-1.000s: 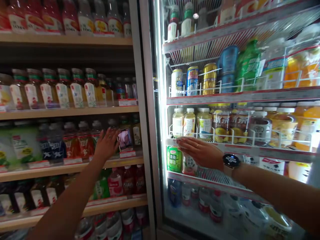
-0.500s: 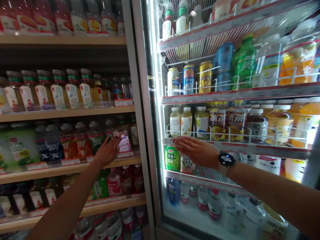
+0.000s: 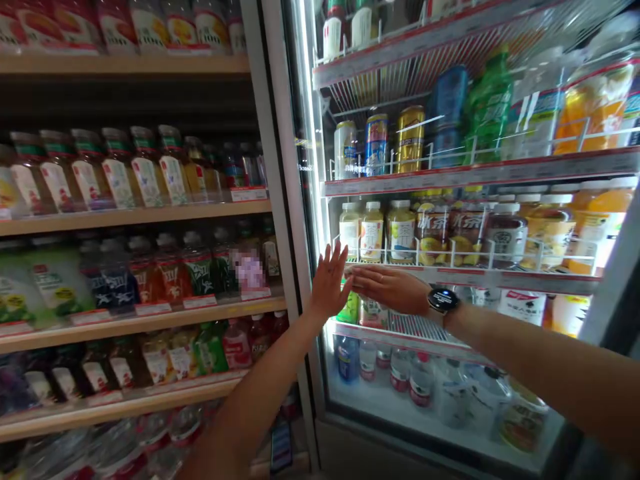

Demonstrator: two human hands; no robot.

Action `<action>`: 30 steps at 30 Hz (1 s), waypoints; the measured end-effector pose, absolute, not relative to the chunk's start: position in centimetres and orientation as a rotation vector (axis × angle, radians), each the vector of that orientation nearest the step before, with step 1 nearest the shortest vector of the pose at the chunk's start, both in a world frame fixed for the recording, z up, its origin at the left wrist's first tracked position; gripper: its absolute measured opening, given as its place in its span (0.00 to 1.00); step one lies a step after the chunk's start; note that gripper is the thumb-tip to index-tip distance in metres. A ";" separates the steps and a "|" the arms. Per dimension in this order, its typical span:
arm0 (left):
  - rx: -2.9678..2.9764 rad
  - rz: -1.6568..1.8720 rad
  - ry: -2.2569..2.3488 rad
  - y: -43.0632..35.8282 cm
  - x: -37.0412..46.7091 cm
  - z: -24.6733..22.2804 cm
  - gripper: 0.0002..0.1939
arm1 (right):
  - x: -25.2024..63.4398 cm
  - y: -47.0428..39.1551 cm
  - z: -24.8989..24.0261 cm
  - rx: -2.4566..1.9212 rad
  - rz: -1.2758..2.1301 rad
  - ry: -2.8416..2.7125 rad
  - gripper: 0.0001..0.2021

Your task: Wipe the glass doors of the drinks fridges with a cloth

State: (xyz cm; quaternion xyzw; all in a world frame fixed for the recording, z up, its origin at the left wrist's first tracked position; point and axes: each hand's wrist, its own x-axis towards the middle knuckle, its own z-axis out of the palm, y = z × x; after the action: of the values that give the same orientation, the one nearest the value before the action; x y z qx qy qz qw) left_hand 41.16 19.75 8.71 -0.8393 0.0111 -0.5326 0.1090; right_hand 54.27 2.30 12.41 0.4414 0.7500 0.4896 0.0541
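My left hand (image 3: 330, 281) is raised with its fingers spread, palm facing the fridge, and holds nothing. It overlaps the left edge of the lit drinks fridge (image 3: 465, 275); whether it touches anything, I cannot tell. Close beside it on the right, my right hand (image 3: 390, 289) is stretched out flat with its fingertips pointing left. Nothing shows in it, and a dark round watch (image 3: 443, 299) is on that wrist. Behind the hands is a green drink container (image 3: 349, 310), partly hidden. Just above them stand pale-yellow tea bottles (image 3: 371, 232).
On the left, wooden shelves (image 3: 140, 212) hold rows of bottled drinks (image 3: 173, 160). A grey upright frame (image 3: 280, 167) separates them from the fridge. Inside the fridge, cans (image 3: 411, 139) and a green bottle (image 3: 490, 107) stand higher up, with water bottles (image 3: 423, 380) at the bottom.
My left hand has moved right, from in front of the wooden shelves to beside my right hand. The right hand stays flat in nearly the same place, and the view has shifted slightly.
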 end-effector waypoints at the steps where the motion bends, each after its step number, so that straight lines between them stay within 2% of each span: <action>1: -2.474 -1.633 -0.006 19.3 42.3 8.5 0.33 | 54.5 2.1 13.0 1.314 1.437 2.294 0.25; 5: -2.398 -1.791 -0.066 19.3 44.3 7.7 0.33 | 55.3 1.2 17.7 1.313 1.326 2.317 0.29; 10: -2.356 -1.788 -0.057 19.5 44.3 7.3 0.35 | 54.7 0.9 21.9 1.759 1.644 2.207 0.37; 13: -2.354 -1.795 -0.046 19.5 44.3 7.4 0.35 | 54.2 1.3 19.9 1.792 1.674 2.192 0.37; 21: -2.333 -1.829 -0.019 19.7 44.5 7.3 0.34 | 54.3 -0.6 8.7 1.564 1.413 2.258 0.26; 24: -2.347 -1.853 0.004 19.8 44.6 7.3 0.34 | 54.4 -1.4 7.5 1.491 1.320 2.290 0.24; 27: -2.343 -1.869 0.021 19.9 44.7 7.3 0.34 | 54.3 -1.0 10.3 1.574 1.364 2.232 0.28; 30: -2.341 -1.879 0.031 19.9 44.7 7.3 0.34 | 54.1 0.1 16.1 1.718 1.508 2.109 0.32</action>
State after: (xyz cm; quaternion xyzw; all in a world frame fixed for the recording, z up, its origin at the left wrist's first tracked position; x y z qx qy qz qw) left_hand 44.68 19.90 7.30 -0.7778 0.0102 -0.6245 0.0698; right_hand 54.08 0.13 16.12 0.5525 0.6779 0.4847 0.0159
